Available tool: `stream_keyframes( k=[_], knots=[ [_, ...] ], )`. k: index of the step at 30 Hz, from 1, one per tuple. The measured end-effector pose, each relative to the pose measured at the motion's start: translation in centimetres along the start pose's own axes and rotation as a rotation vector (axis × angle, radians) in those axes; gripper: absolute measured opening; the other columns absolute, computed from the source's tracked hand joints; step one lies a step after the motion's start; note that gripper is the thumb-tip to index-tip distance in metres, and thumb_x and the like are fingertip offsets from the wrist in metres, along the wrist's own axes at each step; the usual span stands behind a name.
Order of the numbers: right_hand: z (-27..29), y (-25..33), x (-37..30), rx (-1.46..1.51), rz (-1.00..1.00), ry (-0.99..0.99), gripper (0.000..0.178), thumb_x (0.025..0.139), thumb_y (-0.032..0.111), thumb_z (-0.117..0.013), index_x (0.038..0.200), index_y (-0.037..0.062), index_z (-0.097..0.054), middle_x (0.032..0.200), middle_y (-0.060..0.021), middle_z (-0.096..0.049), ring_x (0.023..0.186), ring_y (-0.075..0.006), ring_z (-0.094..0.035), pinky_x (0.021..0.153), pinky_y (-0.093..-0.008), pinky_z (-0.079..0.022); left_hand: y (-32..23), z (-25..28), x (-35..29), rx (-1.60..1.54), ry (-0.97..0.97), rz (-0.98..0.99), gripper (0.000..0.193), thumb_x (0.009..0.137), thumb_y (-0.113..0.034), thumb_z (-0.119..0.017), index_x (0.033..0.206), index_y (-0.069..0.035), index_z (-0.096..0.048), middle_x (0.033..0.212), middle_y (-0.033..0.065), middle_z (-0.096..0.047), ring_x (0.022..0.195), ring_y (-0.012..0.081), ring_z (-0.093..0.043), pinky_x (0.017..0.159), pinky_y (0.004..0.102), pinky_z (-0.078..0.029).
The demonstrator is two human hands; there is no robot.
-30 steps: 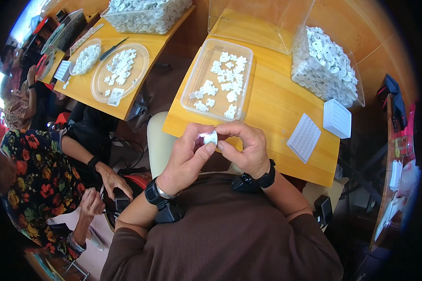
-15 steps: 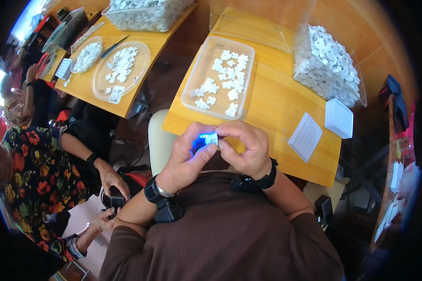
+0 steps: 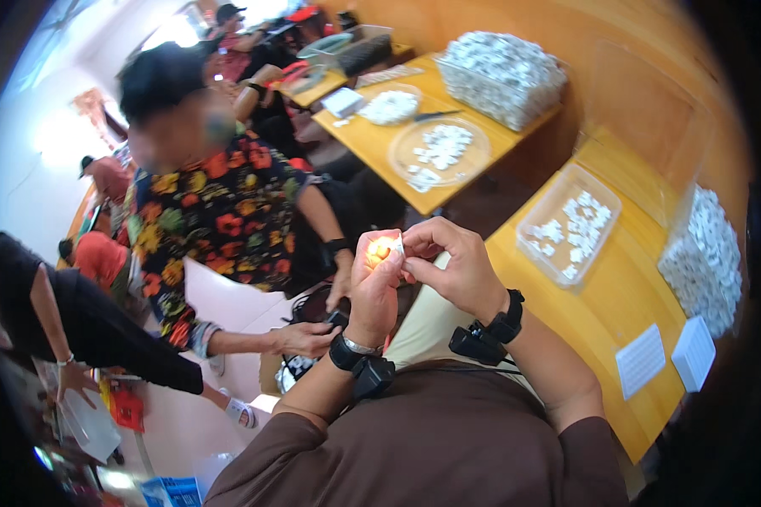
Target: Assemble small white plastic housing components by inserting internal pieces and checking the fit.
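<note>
A small white light-up piece (image 3: 384,248) glows orange between my two hands, over the gap to the left of my table. My left hand (image 3: 372,296) is wrapped round it, and the glow shines through its fingers. With thumb and forefinger, my right hand (image 3: 458,266) pinches its right side; the fingers hide most of its shape. To the right of my hands, a clear plastic tray (image 3: 556,200) on the wooden table holds several small white parts (image 3: 588,221).
A clear bin of white parts (image 3: 703,262), a white gridded sheet (image 3: 641,362) and a white block (image 3: 694,353) stand at right. Close on my left, a person in a floral shirt (image 3: 220,224) holds a small black device. Another table (image 3: 368,139) carries more white parts.
The view has swung left, bringing more of the room into sight. The glow in my hands has turned from blue to orange. Both hands still hold the piece, now left of my table.
</note>
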State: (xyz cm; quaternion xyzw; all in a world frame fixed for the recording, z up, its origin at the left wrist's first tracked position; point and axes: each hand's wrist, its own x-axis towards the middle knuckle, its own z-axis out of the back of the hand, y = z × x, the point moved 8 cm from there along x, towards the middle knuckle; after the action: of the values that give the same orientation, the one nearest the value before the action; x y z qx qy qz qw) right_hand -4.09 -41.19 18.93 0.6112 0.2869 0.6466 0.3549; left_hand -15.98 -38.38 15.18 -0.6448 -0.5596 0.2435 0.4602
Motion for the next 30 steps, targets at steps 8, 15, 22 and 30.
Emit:
stream_keyframes(
  k=[8,15,22,30],
  knots=[
    [-8.7,5.1,3.0,0.101,0.118,0.207,0.014,0.076,0.005,-0.065,0.090,0.0031,-0.061,0.088,-0.0101,-0.062,0.077,-0.0190,-0.063,0.068,-0.0291,-0.050,-9.6,4.1,-4.2,0.008,-0.127,-0.292,0.021,0.091,-0.008,-0.050,0.111,-0.003,-0.047,0.091,0.0066,-0.057,0.078,0.0102,-0.054,0.067,0.0224,-0.044],
    [-10.5,11.9,2.0,0.062,0.513,0.238,0.017,0.073,0.003,-0.068,0.088,0.0048,-0.060,0.090,-0.0113,-0.064,0.082,-0.0265,-0.063,0.072,-0.0326,-0.051,-13.9,3.8,-9.0,0.095,-0.184,-0.473,0.027,0.090,-0.008,-0.052,0.115,-0.003,-0.045,0.097,0.0067,-0.056,0.081,0.0107,-0.054,0.074,0.0239,-0.044],
    [-9.5,9.3,-0.2,0.420,0.098,0.206,0.015,0.079,0.002,-0.067,0.094,0.0022,-0.064,0.095,-0.0101,-0.065,0.081,-0.0139,-0.064,0.066,-0.0287,-0.053,-13.3,2.0,-10.3,0.174,-0.090,-0.552,0.034,0.089,-0.006,-0.051,0.122,-0.004,-0.040,0.107,0.0091,-0.052,0.091,0.0139,-0.055,0.079,0.0303,-0.048],
    [-10.0,5.5,-0.8,0.653,-0.294,0.231,0.011,0.085,0.006,-0.064,0.092,-0.0013,-0.063,0.080,-0.0040,-0.066,0.070,-0.0057,-0.059,0.063,-0.0194,-0.047,-12.0,2.6,-10.4,0.256,-0.128,-0.428,0.038,0.084,0.002,-0.045,0.122,0.000,-0.038,0.106,0.0114,-0.053,0.089,0.0164,-0.056,0.079,0.0286,-0.047]
  ],
)
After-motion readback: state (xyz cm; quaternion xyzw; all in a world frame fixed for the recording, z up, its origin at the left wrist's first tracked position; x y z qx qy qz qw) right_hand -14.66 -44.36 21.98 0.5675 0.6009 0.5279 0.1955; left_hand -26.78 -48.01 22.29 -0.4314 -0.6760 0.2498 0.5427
